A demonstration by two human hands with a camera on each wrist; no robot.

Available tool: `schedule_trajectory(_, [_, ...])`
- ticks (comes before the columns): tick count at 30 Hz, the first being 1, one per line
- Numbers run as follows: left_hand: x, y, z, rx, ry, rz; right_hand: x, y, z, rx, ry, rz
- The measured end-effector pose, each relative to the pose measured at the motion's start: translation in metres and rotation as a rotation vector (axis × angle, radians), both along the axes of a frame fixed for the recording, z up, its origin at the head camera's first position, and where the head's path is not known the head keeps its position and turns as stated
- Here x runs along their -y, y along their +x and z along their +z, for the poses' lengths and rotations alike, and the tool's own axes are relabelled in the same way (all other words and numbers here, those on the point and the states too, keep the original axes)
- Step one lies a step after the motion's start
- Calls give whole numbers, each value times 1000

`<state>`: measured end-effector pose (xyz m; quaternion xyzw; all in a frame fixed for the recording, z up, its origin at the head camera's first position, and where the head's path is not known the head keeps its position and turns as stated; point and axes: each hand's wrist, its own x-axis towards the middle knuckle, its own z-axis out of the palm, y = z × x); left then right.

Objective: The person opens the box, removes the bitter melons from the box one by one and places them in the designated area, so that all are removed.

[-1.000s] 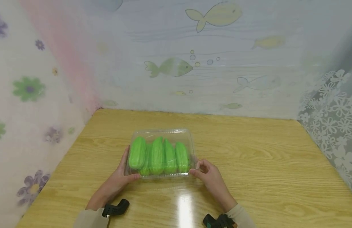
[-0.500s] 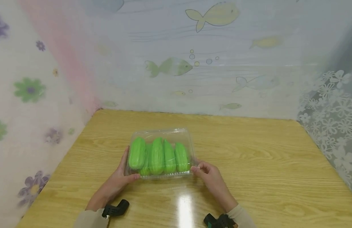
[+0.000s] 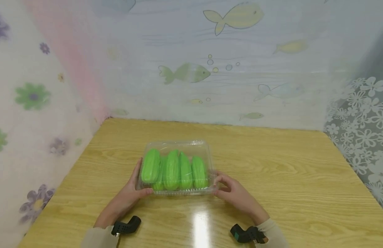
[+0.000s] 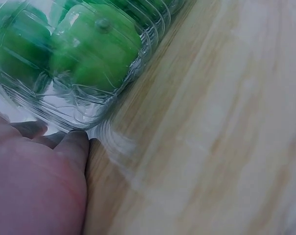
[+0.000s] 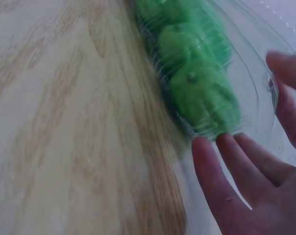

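A clear plastic clamshell box [image 3: 179,192] lies on the wooden table, holding several bright green, ridged, gourd-like pieces [image 3: 172,170]. My left hand [image 3: 127,194] holds its left end, thumb along the front edge and fingers against the side. In the left wrist view, fingertips [image 4: 77,139] of that hand touch the box's lower corner. At the right front corner is my right hand [image 3: 235,194], its fingers loosely bent. The right wrist view has three fingers [image 5: 214,176] stretched toward the box's end, with thumb and forefinger parted around the lid's rim [image 5: 268,81].
The light wooden table [image 3: 272,172] extends around the box on every side. A wall [image 3: 185,34] painted with fish stands behind it, a flowered wall [image 3: 64,113] at the left. White flower lace [image 3: 362,120] borders the right edge. Both wrists wear black camera mounts [image 3: 126,226].
My right hand has shifted slightly right, and its thumb has come off the box's front corner. The left hand keeps its hold; the box has barely moved.
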<state>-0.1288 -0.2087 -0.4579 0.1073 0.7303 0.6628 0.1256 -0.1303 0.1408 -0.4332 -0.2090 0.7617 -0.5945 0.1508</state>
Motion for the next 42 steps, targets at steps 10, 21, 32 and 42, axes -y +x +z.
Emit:
schedule_trajectory(10, [3,-6,2,0,3,-21,7,-10,-6,20,55,-218])
schedule_trajectory(21, [5,-12,1,13,-18,-15,10,-28,0,-379,257,-244])
schedule_trajectory(32, [13,-21,-1,-30,-37,2,15,-44,10,-484,369,-16])
schedule_trajectory(42, [21,-20,3,-89,-111,-37,22,-52,16,-494,485,-91])
